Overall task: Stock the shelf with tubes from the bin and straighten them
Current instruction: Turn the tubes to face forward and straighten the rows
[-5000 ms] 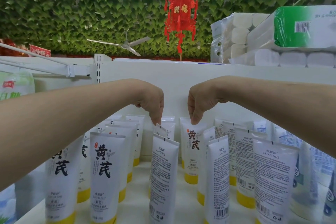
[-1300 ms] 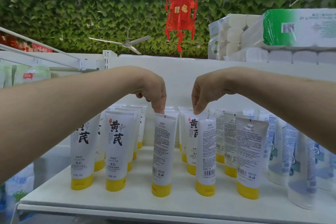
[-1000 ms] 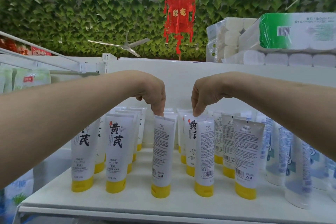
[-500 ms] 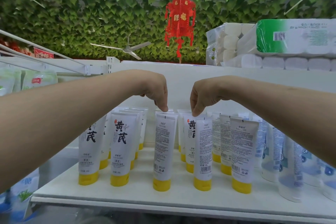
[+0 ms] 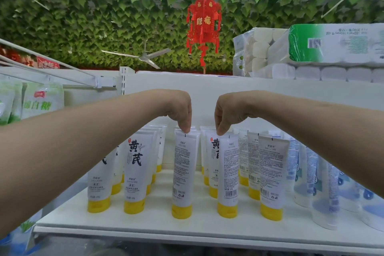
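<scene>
Both grips pinching tube tops
Grips: left hand (image 5: 179, 110) pinches one yellow-capped tube (image 5: 184, 169) by its crimp, right hand (image 5: 227, 111) the neighbouring tube (image 5: 229, 174); both front-row on the shelf (image 5: 207, 227) (cap-down, tippy). A sideways tug could domino the rows behind (image 5: 211, 158).

Leftmost tube (image 5: 99, 190): label partly hidden by left forearm (image 5: 83, 143).
Rear tubes (image 5: 160, 131): mostly hidden behind front row (image 5: 228, 172).
Blue tubes (image 5: 326, 197): blurred, cut by right edge.
Fingers (image 5: 186, 123): pinch or mere touch, cannot tell.
</scene>
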The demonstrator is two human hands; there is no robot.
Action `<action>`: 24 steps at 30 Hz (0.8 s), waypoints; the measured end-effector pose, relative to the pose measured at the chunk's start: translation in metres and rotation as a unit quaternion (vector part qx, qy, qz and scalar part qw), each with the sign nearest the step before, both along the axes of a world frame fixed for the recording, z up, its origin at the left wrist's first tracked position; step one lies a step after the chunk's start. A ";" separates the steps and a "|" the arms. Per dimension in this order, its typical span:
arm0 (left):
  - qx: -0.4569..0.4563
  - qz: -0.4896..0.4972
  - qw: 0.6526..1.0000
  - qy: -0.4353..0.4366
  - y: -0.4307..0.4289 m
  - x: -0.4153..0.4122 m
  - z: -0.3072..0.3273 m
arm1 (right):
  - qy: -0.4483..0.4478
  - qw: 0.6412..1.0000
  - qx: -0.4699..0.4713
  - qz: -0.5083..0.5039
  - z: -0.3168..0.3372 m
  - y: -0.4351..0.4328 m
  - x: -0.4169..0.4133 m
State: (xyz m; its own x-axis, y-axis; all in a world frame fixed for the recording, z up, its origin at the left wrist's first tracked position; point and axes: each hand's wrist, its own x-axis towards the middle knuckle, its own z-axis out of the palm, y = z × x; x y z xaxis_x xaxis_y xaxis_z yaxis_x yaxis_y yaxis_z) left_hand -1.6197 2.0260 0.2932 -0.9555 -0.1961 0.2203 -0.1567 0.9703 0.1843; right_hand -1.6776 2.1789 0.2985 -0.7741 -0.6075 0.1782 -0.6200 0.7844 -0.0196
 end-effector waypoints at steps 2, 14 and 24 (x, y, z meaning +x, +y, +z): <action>0.000 -0.001 1.000 -0.001 0.000 -0.001 -0.001 | 0.004 1.000 0.003 -0.002 0.000 0.000 0.000; 0.010 -0.015 1.000 -0.001 -0.002 0.003 -0.003 | 0.002 1.000 0.001 0.007 0.001 -0.002 0.005; 0.007 -0.018 1.000 0.002 -0.001 0.003 -0.003 | 0.027 1.000 -0.001 0.003 -0.002 -0.004 0.008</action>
